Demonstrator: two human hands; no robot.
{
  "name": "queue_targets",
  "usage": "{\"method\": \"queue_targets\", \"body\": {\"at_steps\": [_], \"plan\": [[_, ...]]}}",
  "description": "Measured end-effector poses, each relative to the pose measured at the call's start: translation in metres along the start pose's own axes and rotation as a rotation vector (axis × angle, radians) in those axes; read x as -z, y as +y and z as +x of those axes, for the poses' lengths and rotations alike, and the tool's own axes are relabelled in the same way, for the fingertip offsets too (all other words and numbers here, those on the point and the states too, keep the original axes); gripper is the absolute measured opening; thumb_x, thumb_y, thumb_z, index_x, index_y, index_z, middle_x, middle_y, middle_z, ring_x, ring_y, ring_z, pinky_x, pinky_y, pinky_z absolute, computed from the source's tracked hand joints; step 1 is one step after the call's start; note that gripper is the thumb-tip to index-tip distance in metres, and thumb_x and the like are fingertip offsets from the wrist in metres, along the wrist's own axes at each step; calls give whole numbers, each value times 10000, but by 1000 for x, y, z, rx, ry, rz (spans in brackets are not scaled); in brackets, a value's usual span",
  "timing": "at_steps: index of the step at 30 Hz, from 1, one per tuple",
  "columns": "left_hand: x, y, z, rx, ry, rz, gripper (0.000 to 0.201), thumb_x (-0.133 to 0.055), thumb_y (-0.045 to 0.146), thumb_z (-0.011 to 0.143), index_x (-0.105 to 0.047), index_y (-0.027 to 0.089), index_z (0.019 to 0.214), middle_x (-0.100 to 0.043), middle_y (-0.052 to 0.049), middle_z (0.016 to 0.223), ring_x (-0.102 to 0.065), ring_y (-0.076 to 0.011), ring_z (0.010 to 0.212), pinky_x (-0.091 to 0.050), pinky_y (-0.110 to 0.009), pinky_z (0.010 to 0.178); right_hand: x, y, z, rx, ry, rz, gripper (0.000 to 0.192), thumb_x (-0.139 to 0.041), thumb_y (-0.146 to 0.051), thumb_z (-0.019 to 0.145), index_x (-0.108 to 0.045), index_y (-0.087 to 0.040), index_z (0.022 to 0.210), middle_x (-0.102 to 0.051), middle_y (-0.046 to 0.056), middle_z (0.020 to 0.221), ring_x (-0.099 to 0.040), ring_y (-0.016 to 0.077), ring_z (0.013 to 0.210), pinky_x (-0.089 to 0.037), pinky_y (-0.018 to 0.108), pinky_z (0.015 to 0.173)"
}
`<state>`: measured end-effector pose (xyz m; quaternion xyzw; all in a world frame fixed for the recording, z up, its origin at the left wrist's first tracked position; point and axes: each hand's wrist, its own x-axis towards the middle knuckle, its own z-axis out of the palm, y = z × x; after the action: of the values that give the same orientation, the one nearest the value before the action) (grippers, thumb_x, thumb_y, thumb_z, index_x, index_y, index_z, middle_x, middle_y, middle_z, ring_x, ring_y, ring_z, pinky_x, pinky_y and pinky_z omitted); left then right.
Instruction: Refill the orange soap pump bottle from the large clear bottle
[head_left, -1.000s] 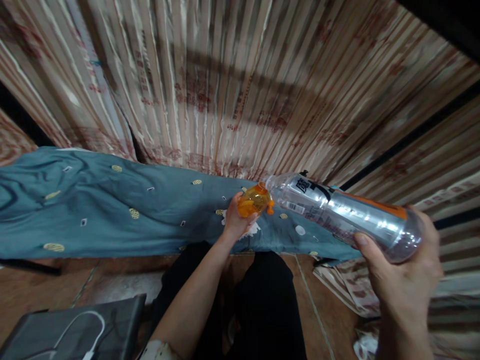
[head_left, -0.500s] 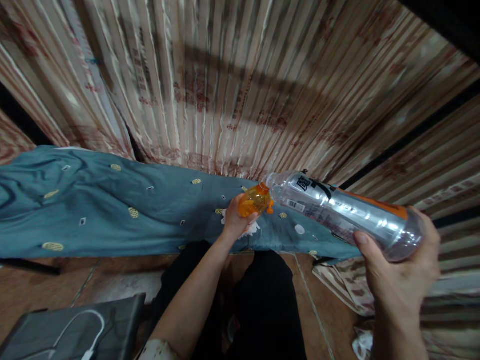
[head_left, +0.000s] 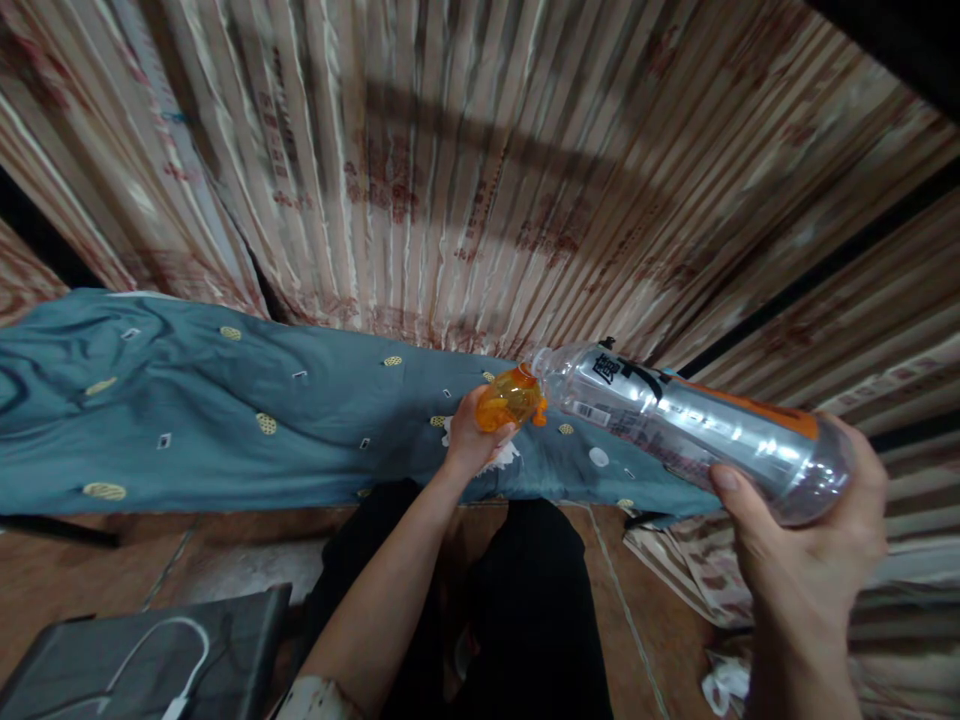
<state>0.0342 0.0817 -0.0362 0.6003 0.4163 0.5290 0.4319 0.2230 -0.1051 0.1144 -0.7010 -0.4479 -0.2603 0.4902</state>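
Observation:
A small translucent orange bottle (head_left: pixel 506 400) is gripped by my left hand (head_left: pixel 471 440) above the cloth-covered surface, its neck pointing up and to the right. An orange piece (head_left: pixel 539 412) hangs beside that neck. My right hand (head_left: pixel 810 540) is wrapped around the base of a large clear plastic bottle (head_left: pixel 720 435) with a silver and orange label. The large bottle is tilted, mouth down to the left, and its mouth meets the small bottle's opening. Whether liquid runs between them I cannot tell.
A teal cloth with pineapple prints (head_left: pixel 195 400) covers the long surface ahead. Pleated patterned curtains (head_left: pixel 450 180) hang behind and at the right. At lower left a grey stool (head_left: pixel 240 640) carries a white cable (head_left: pixel 202 640). A white plastic bag (head_left: pixel 724 685) lies on the floor at lower right.
Both hands hold nearly the same pose. The large bottle's base and my right hand have shifted very slightly to the right.

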Motion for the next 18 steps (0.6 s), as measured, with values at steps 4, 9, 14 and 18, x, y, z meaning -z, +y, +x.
{"method": "queue_targets", "body": {"at_steps": [4,9,14,18], "plan": [[0,1,0,1,3,3,567,-823,156,647,-628,238,1173,-701,-53,1151,-672,-262,1085,-531,-475,1011,1,2,0,26,-8,-11,1062,-788,-768,557,-567,-227,1443,-653,137,1299,-634,353,1157,-423,570,1092],[-1,-5,0,1,5,3,576,-837,187,648,-623,231,1181,-706,-63,1167,-675,-262,1094,-534,-463,1012,5,2,1,71,-28,-6,1055,-797,-733,588,-544,-211,1470,-629,152,1348,-603,374,1226,-385,574,1129],[-2,-11,1,-9,6,-27,591,-841,204,649,-614,235,1194,-702,-64,1174,-676,-258,1097,-538,-455,1008,5,1,1,68,-30,-14,1084,-796,-743,581,-533,-196,1479,-630,161,1338,-607,380,1217,-380,576,1129],[-1,-7,1,0,5,-8,592,-842,198,640,-621,237,1188,-698,-71,1189,-666,-269,1128,-523,-463,1032,5,1,2,38,-35,-27,1088,-782,-773,559,-539,-232,1472,-639,140,1322,-623,366,1179,-409,572,1101]]}}
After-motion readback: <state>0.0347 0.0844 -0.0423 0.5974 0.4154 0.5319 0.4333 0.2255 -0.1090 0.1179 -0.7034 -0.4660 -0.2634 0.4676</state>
